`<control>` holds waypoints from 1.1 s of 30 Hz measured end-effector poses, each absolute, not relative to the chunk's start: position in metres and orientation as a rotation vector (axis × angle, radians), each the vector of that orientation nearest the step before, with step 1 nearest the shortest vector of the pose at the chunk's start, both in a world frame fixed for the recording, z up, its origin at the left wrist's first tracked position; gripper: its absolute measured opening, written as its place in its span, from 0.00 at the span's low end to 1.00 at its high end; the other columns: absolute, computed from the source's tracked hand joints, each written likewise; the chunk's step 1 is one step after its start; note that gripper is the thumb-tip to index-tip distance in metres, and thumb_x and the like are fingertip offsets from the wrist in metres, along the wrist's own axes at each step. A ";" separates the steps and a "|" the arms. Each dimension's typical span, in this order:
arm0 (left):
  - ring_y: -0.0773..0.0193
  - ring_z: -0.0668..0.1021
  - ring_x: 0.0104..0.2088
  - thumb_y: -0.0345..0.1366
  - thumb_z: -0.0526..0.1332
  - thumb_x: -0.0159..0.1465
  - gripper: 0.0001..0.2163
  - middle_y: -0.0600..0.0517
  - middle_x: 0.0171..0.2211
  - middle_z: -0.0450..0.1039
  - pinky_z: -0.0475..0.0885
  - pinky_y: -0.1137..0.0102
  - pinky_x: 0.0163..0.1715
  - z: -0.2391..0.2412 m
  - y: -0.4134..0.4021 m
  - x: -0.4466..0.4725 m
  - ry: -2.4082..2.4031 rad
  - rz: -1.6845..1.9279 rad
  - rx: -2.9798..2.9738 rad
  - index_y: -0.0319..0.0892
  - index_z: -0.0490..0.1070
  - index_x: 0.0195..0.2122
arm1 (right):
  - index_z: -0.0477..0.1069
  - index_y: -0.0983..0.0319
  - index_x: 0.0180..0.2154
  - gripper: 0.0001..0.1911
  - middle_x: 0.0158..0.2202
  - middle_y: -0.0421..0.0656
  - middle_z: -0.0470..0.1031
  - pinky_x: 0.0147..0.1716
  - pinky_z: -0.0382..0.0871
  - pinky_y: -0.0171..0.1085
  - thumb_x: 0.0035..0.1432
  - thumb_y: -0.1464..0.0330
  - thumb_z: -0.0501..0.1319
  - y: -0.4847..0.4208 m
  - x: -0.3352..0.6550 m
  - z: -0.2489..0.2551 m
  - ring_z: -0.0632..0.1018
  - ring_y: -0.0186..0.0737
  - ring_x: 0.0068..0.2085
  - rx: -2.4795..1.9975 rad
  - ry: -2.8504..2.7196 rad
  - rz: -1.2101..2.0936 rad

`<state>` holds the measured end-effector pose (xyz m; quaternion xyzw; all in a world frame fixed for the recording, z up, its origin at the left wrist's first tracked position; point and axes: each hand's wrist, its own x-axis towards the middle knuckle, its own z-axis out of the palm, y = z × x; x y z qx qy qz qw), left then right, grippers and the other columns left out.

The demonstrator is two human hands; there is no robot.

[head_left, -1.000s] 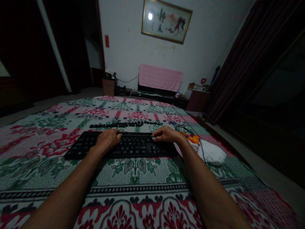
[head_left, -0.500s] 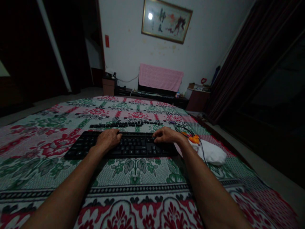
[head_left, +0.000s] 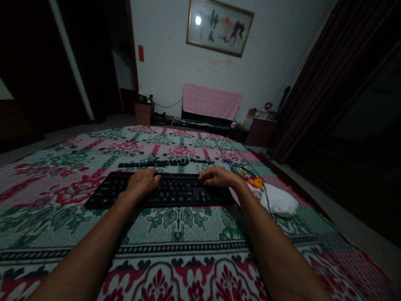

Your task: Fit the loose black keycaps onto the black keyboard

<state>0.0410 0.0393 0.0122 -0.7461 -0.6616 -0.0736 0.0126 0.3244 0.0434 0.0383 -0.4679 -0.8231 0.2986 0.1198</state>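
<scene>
A black computer keyboard (head_left: 175, 194) lies flat on the patterned bedspread in front of me. My left hand (head_left: 142, 182) rests over its left-middle part and grips it, with the fingers curled towards the far edge and the thumb pointing right. At the upper right of the keys is my right hand (head_left: 216, 177), its thumb and fingertips drawn together close to the key surface. Whatever sits between those fingertips is too dark and small to make out. Just beyond the keyboard, several loose black keycaps (head_left: 169, 163) form an uneven row.
To the right of my right hand lie a white cloth bundle (head_left: 283, 200), an orange item (head_left: 256, 182) and a dark cable (head_left: 242, 168). The flowered bedspread (head_left: 175, 225) stretches around the keyboard. A pink towel (head_left: 211, 101) hangs over a screen by the far wall.
My right hand has shifted slightly left over the keys. My left hand and the keyboard stay where they were.
</scene>
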 end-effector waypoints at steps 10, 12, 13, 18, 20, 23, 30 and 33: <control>0.56 0.73 0.44 0.45 0.43 0.59 0.22 0.45 0.44 0.72 0.65 0.67 0.42 0.012 0.039 0.041 -2.043 -0.232 -2.316 0.43 0.68 0.47 | 0.72 0.64 0.34 0.13 0.29 0.39 0.75 0.27 0.62 0.29 0.44 0.67 0.60 0.046 0.325 0.035 0.72 0.32 0.29 -1.453 -2.394 0.788; 0.55 0.72 0.45 0.45 0.43 0.59 0.22 0.45 0.44 0.72 0.65 0.66 0.42 0.012 0.039 0.041 -2.043 -0.235 -2.320 0.42 0.68 0.47 | 0.72 0.65 0.33 0.12 0.28 0.39 0.74 0.26 0.61 0.29 0.44 0.66 0.59 0.047 0.324 0.034 0.71 0.32 0.28 -1.458 -2.354 0.763; 0.55 0.72 0.45 0.45 0.43 0.59 0.22 0.45 0.44 0.72 0.65 0.66 0.42 0.012 0.039 0.041 -2.045 -0.231 -2.323 0.42 0.68 0.47 | 0.72 0.65 0.33 0.12 0.28 0.39 0.74 0.26 0.61 0.29 0.45 0.66 0.58 0.048 0.324 0.033 0.71 0.31 0.28 -1.463 -2.329 0.737; 0.54 0.72 0.44 0.45 0.44 0.58 0.22 0.44 0.43 0.72 0.65 0.65 0.42 0.012 0.039 0.041 -2.065 -0.228 -2.324 0.42 0.68 0.47 | 0.72 0.65 0.32 0.11 0.26 0.38 0.73 0.24 0.58 0.28 0.45 0.67 0.57 0.052 0.319 0.029 0.69 0.29 0.26 -1.469 -2.331 0.646; 0.54 0.72 0.45 0.45 0.44 0.58 0.22 0.44 0.44 0.72 0.65 0.65 0.42 0.012 0.039 0.041 -2.066 -0.248 -2.325 0.41 0.67 0.47 | 0.72 0.65 0.31 0.11 0.26 0.37 0.72 0.23 0.58 0.27 0.46 0.67 0.57 0.051 0.316 0.030 0.68 0.29 0.25 -1.476 -2.366 0.644; 0.54 0.72 0.45 0.44 0.45 0.58 0.22 0.44 0.44 0.71 0.64 0.65 0.43 0.012 0.039 0.041 -2.071 -0.257 -2.333 0.41 0.68 0.47 | 0.72 0.65 0.31 0.10 0.25 0.37 0.72 0.24 0.58 0.27 0.45 0.68 0.57 0.050 0.313 0.033 0.68 0.28 0.25 -1.509 -2.407 0.631; 0.55 0.73 0.44 0.45 0.43 0.59 0.22 0.45 0.43 0.72 0.65 0.65 0.41 0.013 0.038 0.041 -2.049 -0.216 -2.330 0.42 0.69 0.45 | 0.74 0.64 0.30 0.11 0.24 0.38 0.72 0.23 0.57 0.27 0.45 0.70 0.55 0.043 0.305 0.049 0.68 0.29 0.25 -1.605 -2.539 0.486; 0.55 0.73 0.43 0.46 0.44 0.58 0.21 0.45 0.42 0.72 0.65 0.66 0.41 0.013 0.039 0.041 -2.057 -0.220 -2.325 0.43 0.69 0.45 | 0.75 0.64 0.31 0.12 0.24 0.39 0.73 0.23 0.56 0.28 0.45 0.71 0.55 0.041 0.300 0.054 0.69 0.31 0.25 -1.630 -2.598 0.391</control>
